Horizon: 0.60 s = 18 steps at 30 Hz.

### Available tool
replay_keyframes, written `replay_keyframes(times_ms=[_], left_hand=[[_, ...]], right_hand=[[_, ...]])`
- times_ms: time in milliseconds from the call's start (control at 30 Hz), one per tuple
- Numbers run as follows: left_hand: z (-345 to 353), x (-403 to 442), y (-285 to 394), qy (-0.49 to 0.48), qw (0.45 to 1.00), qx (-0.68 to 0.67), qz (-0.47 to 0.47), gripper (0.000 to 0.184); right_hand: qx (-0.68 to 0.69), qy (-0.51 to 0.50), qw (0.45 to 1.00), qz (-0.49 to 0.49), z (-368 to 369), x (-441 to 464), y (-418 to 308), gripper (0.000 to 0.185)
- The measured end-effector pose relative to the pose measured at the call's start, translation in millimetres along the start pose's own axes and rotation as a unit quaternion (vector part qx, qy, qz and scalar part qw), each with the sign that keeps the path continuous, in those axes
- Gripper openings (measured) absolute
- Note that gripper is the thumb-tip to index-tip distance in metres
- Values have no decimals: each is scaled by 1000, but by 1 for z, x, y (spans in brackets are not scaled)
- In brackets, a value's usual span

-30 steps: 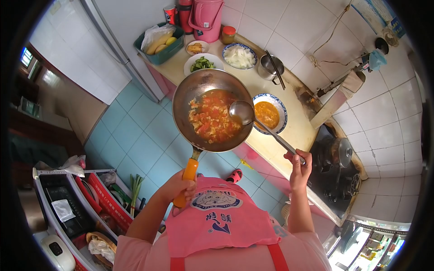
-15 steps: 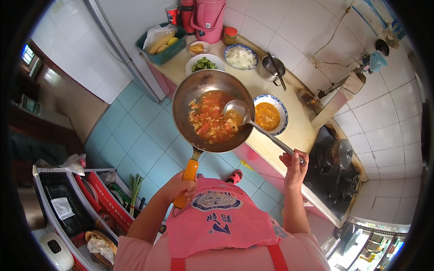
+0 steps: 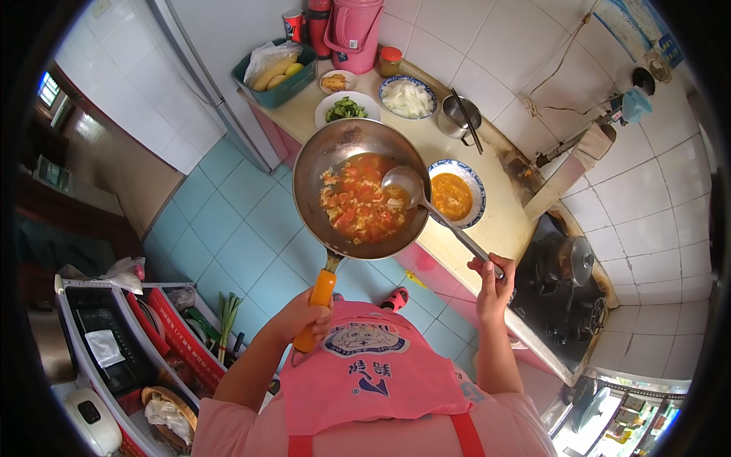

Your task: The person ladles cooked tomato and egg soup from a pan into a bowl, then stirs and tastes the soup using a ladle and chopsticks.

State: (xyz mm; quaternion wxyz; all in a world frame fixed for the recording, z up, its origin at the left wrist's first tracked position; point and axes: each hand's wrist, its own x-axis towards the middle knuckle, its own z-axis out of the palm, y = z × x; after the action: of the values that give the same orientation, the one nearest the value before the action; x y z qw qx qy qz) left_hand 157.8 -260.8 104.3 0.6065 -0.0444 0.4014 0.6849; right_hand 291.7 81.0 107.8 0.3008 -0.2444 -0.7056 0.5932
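My left hand is wrapped round the orange handle of a wok, which is held up in front of the counter. Tomato and egg in a reddish broth lie in the wok. My right hand grips the long handle of a metal ladle. The ladle's bowl rests in the food at the right side of the wok. Just right of the wok, a blue-rimmed bowl on the counter holds more of the tomato and egg.
On the counter stand a plate of chopped greens, a plate of white slices, a metal pot with chopsticks and a green fruit basket. To the right is a stove with a lidded pot.
The ladle's bowl has tipped and sunk a little lower into the food, shifting slightly right. The wok has barely moved. Both hands keep their grip.
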Motion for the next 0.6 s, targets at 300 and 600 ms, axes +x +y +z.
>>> replay_keyframes(times_ms=[300, 600], left_hand=[[1, 0, -4, 4, 1000, 6, 4, 19], [1, -1, -7, 12, 1000, 9, -1, 21]], right_hand=[[43, 31, 997, 61, 4, 1, 3, 21], [114, 77, 984, 109, -7, 21, 4, 22]])
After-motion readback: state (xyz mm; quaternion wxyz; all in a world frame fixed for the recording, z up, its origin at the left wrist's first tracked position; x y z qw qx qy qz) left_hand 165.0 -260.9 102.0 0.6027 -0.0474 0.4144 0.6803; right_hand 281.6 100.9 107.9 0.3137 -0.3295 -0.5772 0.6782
